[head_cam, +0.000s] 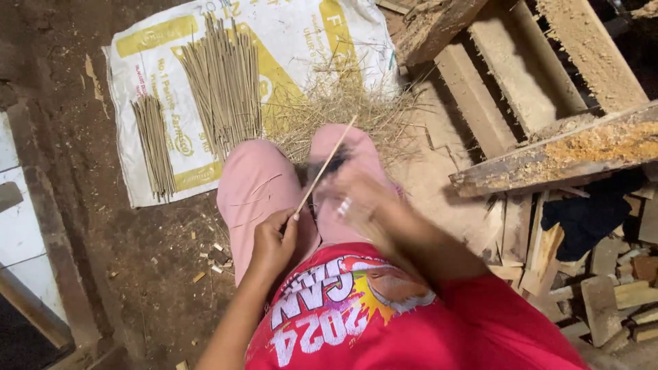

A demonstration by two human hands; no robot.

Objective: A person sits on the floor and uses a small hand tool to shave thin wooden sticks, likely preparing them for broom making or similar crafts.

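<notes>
While left fingers (288,223) pinch a thin stick (324,168), stick bundles (223,85) lie on the sack (295,34); right fingers (356,199) blurred, untellable.

Two bundles of sticks (226,79) lie side by side on a sack (301,34) spread on the floor ahead of the knees. Loose shavings (343,109) lie between sack and knees. Wood offcuts (603,294) are stacked right.

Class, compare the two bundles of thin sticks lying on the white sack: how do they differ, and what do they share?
The small bundle lies near the sack's left edge; the large bundle lies nearer its middle. The large bundle holds many more sticks and looks longer. The small bundle is narrow and compact; the large bundle fans out wider. Both are thin, straight, pale brown sticks laid roughly parallel.
</notes>
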